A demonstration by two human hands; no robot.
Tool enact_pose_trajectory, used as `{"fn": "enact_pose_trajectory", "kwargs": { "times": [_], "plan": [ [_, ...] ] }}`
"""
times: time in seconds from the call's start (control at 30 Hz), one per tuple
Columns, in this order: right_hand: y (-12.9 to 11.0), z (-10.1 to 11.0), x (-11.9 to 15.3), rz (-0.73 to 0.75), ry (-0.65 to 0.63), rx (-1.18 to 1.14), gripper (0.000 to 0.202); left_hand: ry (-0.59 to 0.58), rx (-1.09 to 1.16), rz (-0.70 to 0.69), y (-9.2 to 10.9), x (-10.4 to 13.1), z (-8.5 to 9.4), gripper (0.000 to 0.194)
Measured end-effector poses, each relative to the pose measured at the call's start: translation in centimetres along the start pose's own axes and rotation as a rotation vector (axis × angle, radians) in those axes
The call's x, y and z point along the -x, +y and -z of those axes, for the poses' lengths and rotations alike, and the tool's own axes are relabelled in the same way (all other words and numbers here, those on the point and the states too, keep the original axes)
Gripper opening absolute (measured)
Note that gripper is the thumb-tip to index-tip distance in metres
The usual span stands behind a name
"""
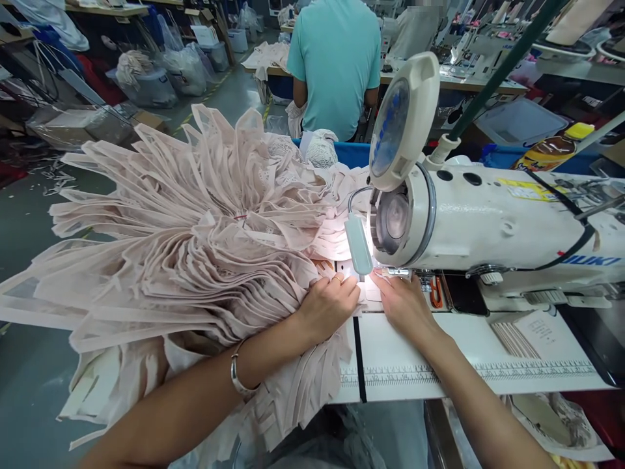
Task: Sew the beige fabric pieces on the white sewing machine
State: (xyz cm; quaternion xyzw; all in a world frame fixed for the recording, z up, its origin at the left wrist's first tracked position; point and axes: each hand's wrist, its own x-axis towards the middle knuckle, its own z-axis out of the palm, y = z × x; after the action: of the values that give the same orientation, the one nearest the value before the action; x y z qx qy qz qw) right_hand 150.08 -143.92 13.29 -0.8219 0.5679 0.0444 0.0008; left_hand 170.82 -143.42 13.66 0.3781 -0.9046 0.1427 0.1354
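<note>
A white sewing machine stands on the right with a lamp lighting its needle area. My left hand is closed, its fingers curled on pale pink fabric just left of the needle area. Close to the presser foot, my right hand pinches the edge of a small pale pink piece; its fingertips are partly hidden under the machine head. A large tied bundle of pale pink fabric pieces is heaped left of the machine, right up against my left forearm.
Orange-handled snips lie beside the machine bed. A stack of cut pieces with a written card rests on the white table, which has a ruler strip. A bottle with a yellow cap is behind the machine. A person in a turquoise shirt sits ahead.
</note>
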Motion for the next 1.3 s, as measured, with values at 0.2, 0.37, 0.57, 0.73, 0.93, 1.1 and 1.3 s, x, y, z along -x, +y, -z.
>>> {"fn": "enact_pose_trajectory", "kwargs": {
  "times": [0.2, 0.37, 0.57, 0.73, 0.93, 1.1, 1.3],
  "plan": [
    [-0.3, 0.5, -0.1, -0.027, -0.044, 0.004, 0.057, 0.140, 0.021, -0.163, -0.2, -0.4, -0.7, 0.030],
    [-0.1, 0.4, -0.2, -0.028, -0.047, 0.014, 0.059, 0.173, 0.054, -0.205, -0.1, -0.3, -1.0, 0.029],
    [0.2, -0.4, -0.3, -0.017, 0.006, 0.035, 0.057, 0.120, 0.029, -0.140, 0.1, -0.2, -0.7, 0.024],
    [-0.2, 0.0, -0.4, -0.021, 0.046, 0.077, 0.052, -0.045, 0.060, -0.143, 0.0, -0.3, -0.2, 0.025],
    [0.3, -0.8, -0.7, 0.007, 0.150, 0.098, 0.047, -0.111, 0.081, -0.081, 0.5, 0.5, 0.1, 0.020],
    [0.3, -0.7, -1.3, -0.081, 0.054, 0.000, 0.047, 0.086, 0.020, -0.013, 0.6, 1.2, -0.6, 0.017],
    [0.5, 1.1, 1.1, -0.076, 0.193, 0.057, 0.035, 0.159, 0.067, -0.051, -0.2, 0.6, -0.8, 0.020]
  ]
}}
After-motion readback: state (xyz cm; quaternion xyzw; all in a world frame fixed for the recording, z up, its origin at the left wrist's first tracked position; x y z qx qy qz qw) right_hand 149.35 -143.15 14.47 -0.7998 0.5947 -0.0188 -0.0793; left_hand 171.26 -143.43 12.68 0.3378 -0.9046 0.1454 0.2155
